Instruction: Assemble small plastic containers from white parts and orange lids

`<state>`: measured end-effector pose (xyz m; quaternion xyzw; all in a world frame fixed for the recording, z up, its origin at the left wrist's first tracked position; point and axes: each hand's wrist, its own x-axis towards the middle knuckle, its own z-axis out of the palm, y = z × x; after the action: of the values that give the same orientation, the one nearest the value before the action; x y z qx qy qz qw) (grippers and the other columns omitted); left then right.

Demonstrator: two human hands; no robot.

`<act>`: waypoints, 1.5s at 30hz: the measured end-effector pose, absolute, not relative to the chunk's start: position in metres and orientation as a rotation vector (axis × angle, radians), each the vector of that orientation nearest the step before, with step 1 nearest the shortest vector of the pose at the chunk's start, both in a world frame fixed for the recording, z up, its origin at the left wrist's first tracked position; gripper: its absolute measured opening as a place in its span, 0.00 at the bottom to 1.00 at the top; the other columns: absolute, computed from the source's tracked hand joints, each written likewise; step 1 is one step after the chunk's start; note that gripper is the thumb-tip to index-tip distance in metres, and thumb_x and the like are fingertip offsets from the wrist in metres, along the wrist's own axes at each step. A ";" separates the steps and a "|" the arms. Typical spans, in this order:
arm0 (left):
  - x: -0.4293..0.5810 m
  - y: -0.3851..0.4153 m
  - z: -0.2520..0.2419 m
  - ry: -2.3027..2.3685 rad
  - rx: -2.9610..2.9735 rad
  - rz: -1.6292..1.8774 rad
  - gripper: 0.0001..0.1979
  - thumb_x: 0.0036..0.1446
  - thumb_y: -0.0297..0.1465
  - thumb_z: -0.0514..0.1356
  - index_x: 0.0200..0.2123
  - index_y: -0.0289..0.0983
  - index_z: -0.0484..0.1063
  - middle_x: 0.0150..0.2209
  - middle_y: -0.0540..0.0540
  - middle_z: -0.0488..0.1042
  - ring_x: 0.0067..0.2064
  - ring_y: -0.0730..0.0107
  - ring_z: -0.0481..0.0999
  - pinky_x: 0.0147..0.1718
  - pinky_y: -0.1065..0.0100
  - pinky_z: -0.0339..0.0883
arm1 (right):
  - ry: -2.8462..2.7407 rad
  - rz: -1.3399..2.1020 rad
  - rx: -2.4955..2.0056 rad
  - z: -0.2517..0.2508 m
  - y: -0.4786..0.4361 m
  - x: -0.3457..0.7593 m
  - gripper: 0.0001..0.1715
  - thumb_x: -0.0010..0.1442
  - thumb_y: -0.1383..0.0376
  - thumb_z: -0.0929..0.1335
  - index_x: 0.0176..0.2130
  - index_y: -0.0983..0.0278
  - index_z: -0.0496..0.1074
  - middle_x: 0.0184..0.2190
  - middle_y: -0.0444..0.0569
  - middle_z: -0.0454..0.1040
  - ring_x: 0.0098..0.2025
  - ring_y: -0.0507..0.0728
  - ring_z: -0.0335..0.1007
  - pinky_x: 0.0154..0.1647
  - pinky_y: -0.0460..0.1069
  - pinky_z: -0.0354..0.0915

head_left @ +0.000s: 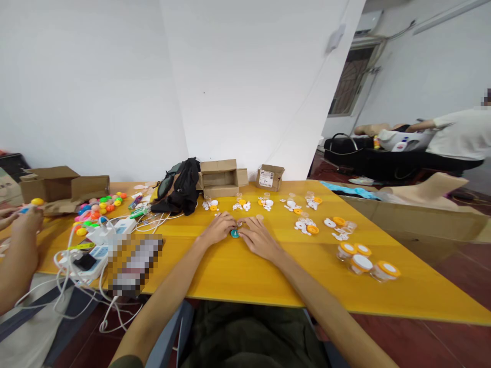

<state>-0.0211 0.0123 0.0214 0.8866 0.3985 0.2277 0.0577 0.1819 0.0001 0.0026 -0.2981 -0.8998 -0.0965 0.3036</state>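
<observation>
The left hand and right hand lay palm down on the yellow table, fingers bent inward and nearly meeting. Between their fingertips sat a small teal disc, flat on the tabletop and touched from both sides; whether either hand actually pinched it could not be told, as the fingers hid its edges.

Just beyond the hands, white pieces and orange lids were strewn in small clusters across the middle of the table (too small to make out singly). To the right, near the edge, stood three jars with orange-rimmed caps, close together. Behind the left hand lay a black bag, with two open boxes against the wall beside it. Farther left were bright balls, then power strips with white cables trailing off the table's near edge. A co-worker's hand rested at the far left, well apart from the disc.
</observation>
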 end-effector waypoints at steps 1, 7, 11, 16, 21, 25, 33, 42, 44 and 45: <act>-0.021 0.012 0.021 1.201 2.687 0.694 0.14 0.63 0.26 0.53 0.41 0.43 0.78 0.38 0.44 0.78 0.46 0.59 0.69 0.49 0.57 0.61 | -2.359 -0.261 -0.820 0.002 0.002 0.183 0.14 0.66 0.70 0.62 0.41 0.59 0.76 0.48 0.52 0.72 0.49 0.60 0.64 0.51 0.55 0.60; -0.019 0.012 0.021 1.207 2.719 0.685 0.12 0.62 0.24 0.53 0.37 0.40 0.77 0.38 0.44 0.78 0.45 0.59 0.70 0.48 0.59 0.62 | -2.289 -0.302 -1.032 0.001 0.016 0.181 0.19 0.62 0.74 0.61 0.42 0.58 0.77 0.52 0.54 0.72 0.51 0.62 0.63 0.47 0.55 0.61; -0.020 0.013 0.020 1.210 2.728 0.677 0.12 0.62 0.24 0.53 0.35 0.40 0.76 0.37 0.44 0.77 0.45 0.60 0.70 0.47 0.59 0.62 | -2.400 -0.313 -1.021 0.002 0.016 0.176 0.18 0.59 0.75 0.63 0.42 0.58 0.77 0.56 0.53 0.70 0.54 0.63 0.61 0.49 0.56 0.60; -0.021 0.012 0.019 1.204 2.624 0.777 0.10 0.60 0.23 0.54 0.36 0.40 0.75 0.37 0.44 0.76 0.43 0.61 0.71 0.47 0.60 0.64 | -2.434 -0.304 -1.064 0.003 0.014 0.176 0.18 0.59 0.74 0.63 0.43 0.60 0.77 0.55 0.54 0.70 0.55 0.63 0.61 0.50 0.57 0.59; -0.021 0.014 0.018 1.195 2.485 0.854 0.11 0.56 0.20 0.55 0.35 0.39 0.74 0.34 0.47 0.76 0.39 0.64 0.73 0.45 0.63 0.66 | -2.404 -0.325 -1.078 0.002 0.014 0.178 0.17 0.59 0.73 0.63 0.43 0.60 0.76 0.54 0.55 0.71 0.55 0.63 0.61 0.51 0.58 0.58; -0.020 0.014 0.020 1.187 2.355 0.870 0.12 0.52 0.18 0.55 0.34 0.37 0.74 0.32 0.48 0.75 0.36 0.68 0.73 0.41 0.67 0.67 | -2.371 -0.301 -1.065 0.004 0.011 0.179 0.18 0.60 0.73 0.63 0.44 0.60 0.76 0.54 0.55 0.71 0.55 0.64 0.61 0.51 0.58 0.57; -0.020 0.011 0.024 1.127 2.197 0.924 0.08 0.52 0.20 0.57 0.34 0.36 0.74 0.29 0.50 0.75 0.32 0.72 0.73 0.38 0.70 0.68 | -2.404 -0.168 -0.922 0.004 0.001 0.176 0.15 0.65 0.66 0.62 0.48 0.61 0.75 0.53 0.55 0.72 0.54 0.64 0.61 0.55 0.60 0.56; -0.020 0.011 0.022 1.062 2.105 0.880 0.07 0.52 0.21 0.57 0.33 0.35 0.73 0.29 0.50 0.74 0.31 0.74 0.72 0.36 0.71 0.68 | -2.415 -0.133 -0.914 -0.001 0.004 0.171 0.13 0.66 0.62 0.63 0.46 0.61 0.75 0.51 0.56 0.72 0.53 0.64 0.62 0.54 0.60 0.59; -0.020 0.011 0.022 1.060 2.080 0.890 0.07 0.52 0.21 0.57 0.33 0.35 0.73 0.29 0.50 0.74 0.31 0.74 0.72 0.36 0.71 0.68 | -2.413 -0.135 -0.920 -0.001 0.004 0.172 0.13 0.66 0.61 0.63 0.46 0.61 0.75 0.51 0.56 0.71 0.53 0.64 0.62 0.54 0.59 0.59; -0.020 0.011 0.022 1.062 2.065 0.899 0.06 0.52 0.22 0.58 0.33 0.35 0.73 0.29 0.50 0.74 0.31 0.74 0.72 0.37 0.71 0.68 | -2.412 -0.135 -0.923 -0.001 0.004 0.172 0.13 0.66 0.61 0.64 0.46 0.61 0.75 0.51 0.56 0.71 0.53 0.64 0.62 0.54 0.59 0.59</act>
<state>-0.0197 0.0113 0.0225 0.7857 0.4041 0.3420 0.3200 0.1721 0.0042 -0.0006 -0.3432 -0.8970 -0.0502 0.2741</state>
